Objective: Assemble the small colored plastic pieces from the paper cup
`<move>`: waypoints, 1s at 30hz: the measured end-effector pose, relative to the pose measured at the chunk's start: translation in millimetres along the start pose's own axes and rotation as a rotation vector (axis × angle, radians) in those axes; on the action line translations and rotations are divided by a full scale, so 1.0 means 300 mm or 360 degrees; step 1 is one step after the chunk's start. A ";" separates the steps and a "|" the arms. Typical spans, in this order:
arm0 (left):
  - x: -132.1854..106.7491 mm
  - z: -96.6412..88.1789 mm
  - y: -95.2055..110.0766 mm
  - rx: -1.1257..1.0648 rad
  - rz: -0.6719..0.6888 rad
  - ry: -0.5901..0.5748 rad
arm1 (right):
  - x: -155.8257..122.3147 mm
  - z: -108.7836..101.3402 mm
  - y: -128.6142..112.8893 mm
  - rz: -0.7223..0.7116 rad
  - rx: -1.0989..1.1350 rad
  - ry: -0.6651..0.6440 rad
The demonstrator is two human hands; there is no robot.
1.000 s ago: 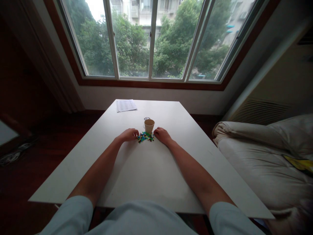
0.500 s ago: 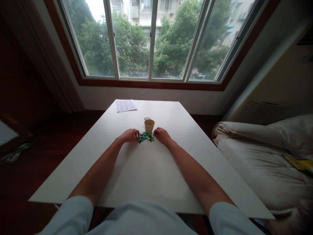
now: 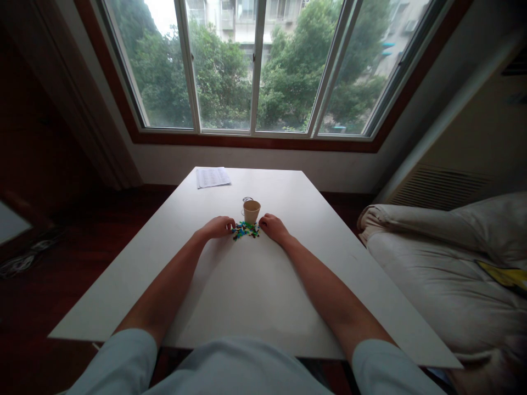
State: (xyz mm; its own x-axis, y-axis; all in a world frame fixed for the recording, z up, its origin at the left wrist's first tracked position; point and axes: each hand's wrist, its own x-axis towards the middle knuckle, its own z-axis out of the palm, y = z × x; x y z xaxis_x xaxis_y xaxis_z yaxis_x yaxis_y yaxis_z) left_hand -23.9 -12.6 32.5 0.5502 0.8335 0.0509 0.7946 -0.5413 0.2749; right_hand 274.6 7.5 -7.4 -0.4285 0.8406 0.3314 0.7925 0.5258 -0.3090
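A small heap of tiny coloured pieces (image 3: 245, 230), blue, green and dark, lies on the white table (image 3: 247, 296). Just behind it stands a small beige paper cup (image 3: 251, 210). My left hand (image 3: 219, 226) rests on the table at the heap's left edge, fingers curled, fingertips touching the pieces. My right hand (image 3: 272, 227) rests at the heap's right edge, fingers curled in the same way. Whether either hand pinches a piece is too small to tell.
A printed sheet of paper (image 3: 212, 177) lies at the table's far left. A small dark object (image 3: 247, 199) sits behind the cup. A bed with pale bedding (image 3: 444, 263) stands close on the right. A wide window (image 3: 255, 66) is beyond the table.
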 end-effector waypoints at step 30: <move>0.005 0.002 -0.014 0.0020 0.0001 0.0034 | 0.023 0.015 0.045 0.0093 0.0355 0.0427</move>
State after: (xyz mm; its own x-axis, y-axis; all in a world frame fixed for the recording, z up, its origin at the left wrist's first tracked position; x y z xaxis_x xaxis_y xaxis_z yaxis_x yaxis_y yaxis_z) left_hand -26.3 -9.2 30.8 0.5450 0.8354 0.0713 0.7977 -0.5429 0.2628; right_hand 280.3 21.0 -13.2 -0.2326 0.8213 0.5209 0.6852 0.5185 -0.5116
